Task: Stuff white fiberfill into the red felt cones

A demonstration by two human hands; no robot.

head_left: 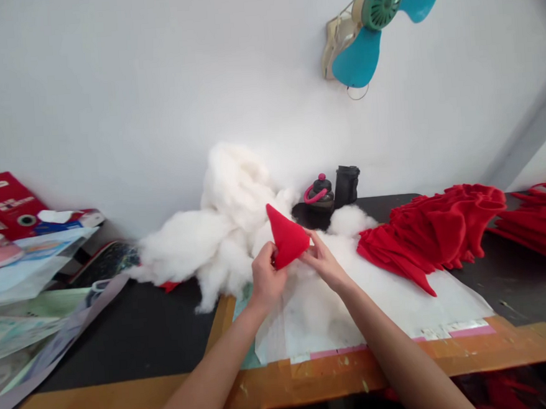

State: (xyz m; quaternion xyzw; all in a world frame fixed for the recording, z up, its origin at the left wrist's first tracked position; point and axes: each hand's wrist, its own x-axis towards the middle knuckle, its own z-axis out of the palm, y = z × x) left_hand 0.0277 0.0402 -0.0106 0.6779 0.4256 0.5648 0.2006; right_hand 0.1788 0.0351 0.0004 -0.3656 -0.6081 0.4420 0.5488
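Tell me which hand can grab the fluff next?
Probably the right hand: only its fingertips pinch the red fabric cone, and it sits right above the white stuffing, while the left hand wraps the cone.

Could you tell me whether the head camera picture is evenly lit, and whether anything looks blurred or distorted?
In the head view, the light is soft and even, without harsh shadows; the white stuffing looks nearly washed out; the red fabric cone stays fairly sharp; the wide lens bows the wooden table edge.
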